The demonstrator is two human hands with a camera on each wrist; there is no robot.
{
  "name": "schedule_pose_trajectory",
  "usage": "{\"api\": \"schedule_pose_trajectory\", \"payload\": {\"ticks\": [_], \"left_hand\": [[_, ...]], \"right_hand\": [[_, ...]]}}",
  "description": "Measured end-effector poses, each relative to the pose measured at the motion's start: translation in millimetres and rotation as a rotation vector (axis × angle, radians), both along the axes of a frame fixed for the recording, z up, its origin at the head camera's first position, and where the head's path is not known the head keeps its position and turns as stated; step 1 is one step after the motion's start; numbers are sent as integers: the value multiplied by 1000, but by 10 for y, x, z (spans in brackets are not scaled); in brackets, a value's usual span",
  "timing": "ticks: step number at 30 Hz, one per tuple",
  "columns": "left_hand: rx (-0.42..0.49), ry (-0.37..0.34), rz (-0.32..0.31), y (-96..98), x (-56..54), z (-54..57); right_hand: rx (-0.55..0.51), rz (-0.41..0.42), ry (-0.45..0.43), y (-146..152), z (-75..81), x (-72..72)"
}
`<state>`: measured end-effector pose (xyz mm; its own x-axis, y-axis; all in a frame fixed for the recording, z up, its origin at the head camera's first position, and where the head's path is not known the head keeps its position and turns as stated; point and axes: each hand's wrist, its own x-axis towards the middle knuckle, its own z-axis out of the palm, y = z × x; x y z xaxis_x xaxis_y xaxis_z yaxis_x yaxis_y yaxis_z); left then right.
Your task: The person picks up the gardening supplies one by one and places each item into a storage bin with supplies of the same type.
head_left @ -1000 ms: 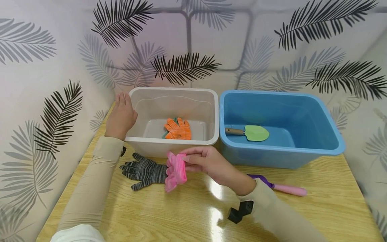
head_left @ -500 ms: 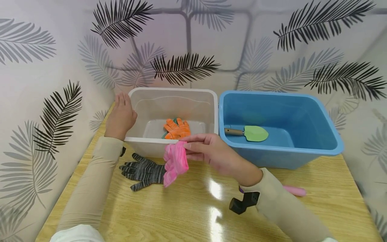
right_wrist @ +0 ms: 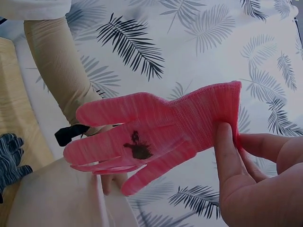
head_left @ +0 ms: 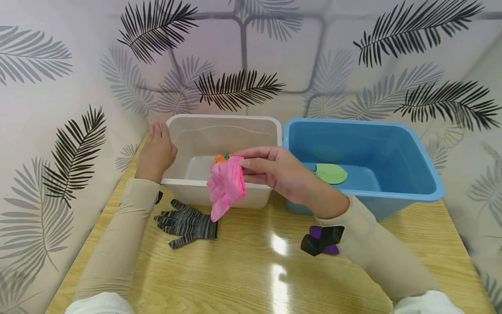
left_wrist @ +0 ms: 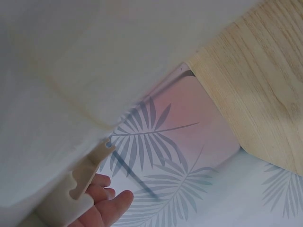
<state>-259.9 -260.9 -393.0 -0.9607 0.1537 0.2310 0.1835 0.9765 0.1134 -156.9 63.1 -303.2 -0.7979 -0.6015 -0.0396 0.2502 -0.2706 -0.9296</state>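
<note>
My right hand pinches a pink knit glove by its cuff, above the front rim of a whitish plastic bin. In the right wrist view the glove hangs flat, with a dark smudge on it. My left hand holds the bin's left rim; in the left wrist view its fingers curl under that rim. An orange glove lies inside the bin, mostly hidden behind the pink one. Below the bin, on the table, lies a grey-black striped glove.
Right beside the whitish bin stands a blue bin holding a trowel with a green blade; my right hand hides its handle. A purple tool lies on the wooden table, mostly covered by the right forearm. A leaf-patterned cloth hangs behind.
My right hand has lifted the pink glove from beside the grey glove up over the whitish bin's front rim. My left hand stays on the bin's left rim.
</note>
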Motion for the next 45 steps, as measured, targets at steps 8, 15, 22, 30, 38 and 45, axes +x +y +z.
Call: {"api": "schedule_pose_trajectory", "payload": {"ticks": [8, 15, 22, 30, 38, 45], "left_hand": [[-2, 1, -3, -19, -11, 4], [-7, -27, 3, -30, -28, 21], [-4, -29, 12, -30, -24, 46], [-26, -12, 7, -17, -35, 34], [-17, -18, 11, -12, -45, 8], [-21, -12, 10, 2, -28, 8]], "right_hand": [[-11, -1, 3, -19, 206, -270], [28, -28, 8, -83, 328, -565], [75, -50, 8, -188, 329, -892], [141, -102, -58, -302, 204, -1242], [251, -120, -52, -452, -6, -1478], [362, -110, 31, -577, -172, -1546]]}}
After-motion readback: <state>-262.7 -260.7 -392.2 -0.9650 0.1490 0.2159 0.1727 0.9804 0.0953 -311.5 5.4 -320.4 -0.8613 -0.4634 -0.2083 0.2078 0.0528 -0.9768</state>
